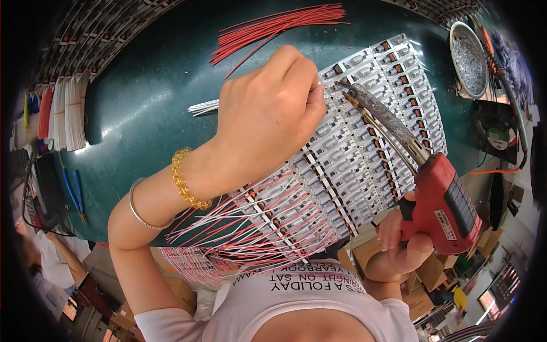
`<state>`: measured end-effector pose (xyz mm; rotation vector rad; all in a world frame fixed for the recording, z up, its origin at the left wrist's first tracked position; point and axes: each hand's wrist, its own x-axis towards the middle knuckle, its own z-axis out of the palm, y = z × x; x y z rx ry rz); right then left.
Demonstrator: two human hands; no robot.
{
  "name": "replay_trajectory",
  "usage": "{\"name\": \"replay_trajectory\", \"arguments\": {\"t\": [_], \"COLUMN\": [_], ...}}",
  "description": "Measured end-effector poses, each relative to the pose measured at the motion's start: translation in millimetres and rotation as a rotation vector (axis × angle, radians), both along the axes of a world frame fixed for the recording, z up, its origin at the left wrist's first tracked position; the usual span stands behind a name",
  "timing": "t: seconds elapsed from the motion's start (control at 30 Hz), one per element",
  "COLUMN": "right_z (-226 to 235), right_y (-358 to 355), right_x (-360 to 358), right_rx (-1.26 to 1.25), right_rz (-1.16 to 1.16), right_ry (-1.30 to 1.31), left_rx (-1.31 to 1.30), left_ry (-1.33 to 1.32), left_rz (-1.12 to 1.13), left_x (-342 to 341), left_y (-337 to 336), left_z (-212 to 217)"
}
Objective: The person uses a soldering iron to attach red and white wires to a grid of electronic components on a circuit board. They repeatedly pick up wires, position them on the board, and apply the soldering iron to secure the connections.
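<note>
Red soldering gun (441,202), dark green table (148,85), red wires (279,25).

Table (148,97) top is dark green, smooth and glossy with glare spots. Soldering gun (441,202) has a matt red plastic body and a dull, crusted metal tip; the circuit board panel (364,137) looks white and satin with shiny pads. Red wires (279,25) are plastic-sheathed, the bowl (468,51) is bright metal.

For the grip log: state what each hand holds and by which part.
Right hand grips the red soldering gun by its handle. Left hand pinches something thin over the circuit board panel, likely a wire; the fingers hide it.
</note>
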<state>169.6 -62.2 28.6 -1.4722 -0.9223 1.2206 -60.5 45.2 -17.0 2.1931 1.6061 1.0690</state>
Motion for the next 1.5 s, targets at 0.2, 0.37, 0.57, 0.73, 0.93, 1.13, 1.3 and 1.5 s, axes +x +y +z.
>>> {"name": "replay_trajectory", "arguments": {"t": [0.2, 0.37, 0.57, 0.73, 0.93, 1.13, 1.3, 1.5], "right_z": [-4, -6, -10, -10, -7, -8, -9, -6], "right_y": [1, -2, -10, -12, -8, -12, -13, -11], "right_x": [6, 10, 15, 17, 18, 14, 13, 16], "right_rx": [0.086, 0.113, 0.107, 0.078, 0.053, 0.029, 0.078, 0.080], "right_rz": [0.187, 0.153, 0.112, 0.134, 0.166, 0.099, 0.073, 0.120], "right_ry": [-0.043, -0.029, 0.000, -0.002, 0.003, -0.080, -0.038, 0.002], "left_rx": [0.021, 0.027, -0.044, -0.082, -0.064, -0.011, 0.030, 0.029], "left_ry": [0.000, -0.083, -0.091, -0.006, -0.006, 0.024, 0.066, 0.039], "left_rz": [-0.026, -0.075, -0.102, -0.098, -0.086, -0.040, -0.066, -0.029], "left_x": [-3, -4, 1, 2, 4, 9, 10, 10], "left_y": [1, -1, -11, -9, -8, -9, -8, -9], "left_z": [0, 13, 15, 15, 10, 7, 5, 6]}}
